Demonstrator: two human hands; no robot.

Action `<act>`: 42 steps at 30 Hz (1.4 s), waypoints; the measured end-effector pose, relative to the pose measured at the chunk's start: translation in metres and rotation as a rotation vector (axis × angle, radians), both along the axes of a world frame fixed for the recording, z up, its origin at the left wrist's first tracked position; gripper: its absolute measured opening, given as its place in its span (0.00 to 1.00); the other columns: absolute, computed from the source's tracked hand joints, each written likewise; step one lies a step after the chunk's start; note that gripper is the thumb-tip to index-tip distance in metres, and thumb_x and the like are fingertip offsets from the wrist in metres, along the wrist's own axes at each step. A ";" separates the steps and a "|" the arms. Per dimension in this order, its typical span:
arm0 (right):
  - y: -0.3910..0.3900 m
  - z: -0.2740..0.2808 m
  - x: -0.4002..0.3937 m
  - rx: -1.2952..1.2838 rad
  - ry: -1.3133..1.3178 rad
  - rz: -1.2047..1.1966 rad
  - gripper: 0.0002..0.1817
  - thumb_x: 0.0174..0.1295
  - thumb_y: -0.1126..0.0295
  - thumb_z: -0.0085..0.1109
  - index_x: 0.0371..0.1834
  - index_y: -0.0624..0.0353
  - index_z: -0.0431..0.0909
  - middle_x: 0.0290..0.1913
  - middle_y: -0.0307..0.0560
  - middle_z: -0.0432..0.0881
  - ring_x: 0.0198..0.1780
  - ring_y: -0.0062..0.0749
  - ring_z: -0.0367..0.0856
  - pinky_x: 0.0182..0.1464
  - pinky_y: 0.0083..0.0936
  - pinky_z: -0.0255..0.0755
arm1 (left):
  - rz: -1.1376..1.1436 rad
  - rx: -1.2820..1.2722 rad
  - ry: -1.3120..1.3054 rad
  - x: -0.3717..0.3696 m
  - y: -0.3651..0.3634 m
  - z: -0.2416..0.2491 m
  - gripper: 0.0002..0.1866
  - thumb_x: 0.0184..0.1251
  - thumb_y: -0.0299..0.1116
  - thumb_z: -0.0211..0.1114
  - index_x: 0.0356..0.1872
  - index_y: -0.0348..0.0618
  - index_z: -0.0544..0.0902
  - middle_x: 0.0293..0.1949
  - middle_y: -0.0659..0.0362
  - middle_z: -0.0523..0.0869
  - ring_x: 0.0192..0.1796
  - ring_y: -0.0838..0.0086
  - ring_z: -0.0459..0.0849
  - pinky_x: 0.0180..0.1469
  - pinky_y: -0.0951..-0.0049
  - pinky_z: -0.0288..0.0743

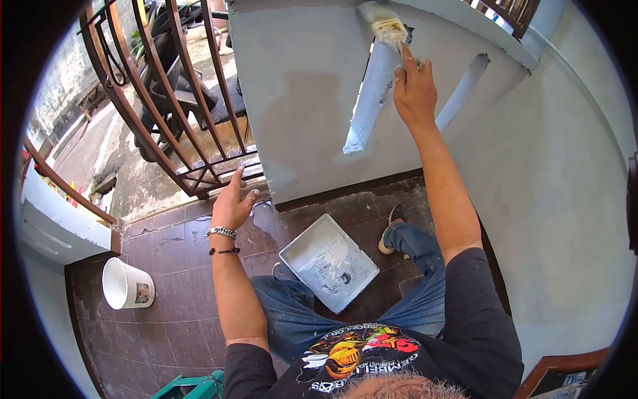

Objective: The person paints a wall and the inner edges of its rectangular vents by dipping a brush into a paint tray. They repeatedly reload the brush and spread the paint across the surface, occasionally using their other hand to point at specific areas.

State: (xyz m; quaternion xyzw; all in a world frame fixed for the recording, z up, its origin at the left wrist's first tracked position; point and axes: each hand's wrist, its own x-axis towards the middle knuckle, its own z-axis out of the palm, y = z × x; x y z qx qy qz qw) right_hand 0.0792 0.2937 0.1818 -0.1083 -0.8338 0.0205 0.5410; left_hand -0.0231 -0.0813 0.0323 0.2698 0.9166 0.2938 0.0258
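Note:
My right hand (417,93) is raised and closed on a paintbrush (387,28). The brush's pale, paint-smeared head overlaps the top of the low wall (312,126), just above a slanted slot (373,100) cut through it. A darker damp-looking patch (299,106) marks the wall left of the slot. My left hand (232,203) is held out near the foot of the metal gate (193,86), index finger stretched and nothing in it. Below and between my hands, a white paint tray (353,243) with pale paint lies on the floor between my legs.
On the dark tiled floor (173,246) at the left stands a white bucket (129,284). A green plastic stool (194,386) is at the bottom edge. A second, narrower slot (462,93) opens farther right in the wall. Beyond the gate is a parked motorcycle (173,86).

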 end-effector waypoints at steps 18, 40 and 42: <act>-0.025 -0.032 -0.040 -0.092 0.049 0.118 0.27 0.63 0.73 0.52 0.69 0.55 0.68 0.47 0.57 0.70 0.41 0.51 0.78 0.41 0.40 0.77 | -0.044 -0.029 -0.014 0.007 0.010 0.008 0.35 0.61 0.41 0.67 0.68 0.41 0.66 0.48 0.41 0.84 0.53 0.47 0.82 0.54 0.56 0.76; 0.028 -0.026 -0.040 -0.096 0.145 0.033 0.28 0.64 0.73 0.53 0.70 0.54 0.67 0.45 0.56 0.69 0.38 0.48 0.76 0.40 0.38 0.74 | -0.065 -0.067 -0.040 0.007 0.011 0.006 0.37 0.62 0.41 0.68 0.70 0.40 0.64 0.51 0.37 0.83 0.57 0.46 0.81 0.57 0.57 0.75; 0.031 -0.045 -0.038 -0.104 0.105 0.045 0.28 0.66 0.73 0.52 0.71 0.56 0.66 0.43 0.54 0.70 0.38 0.43 0.75 0.39 0.35 0.73 | -0.053 -0.102 -0.133 0.012 0.015 0.020 0.37 0.62 0.41 0.68 0.69 0.40 0.64 0.51 0.37 0.83 0.56 0.46 0.81 0.57 0.57 0.75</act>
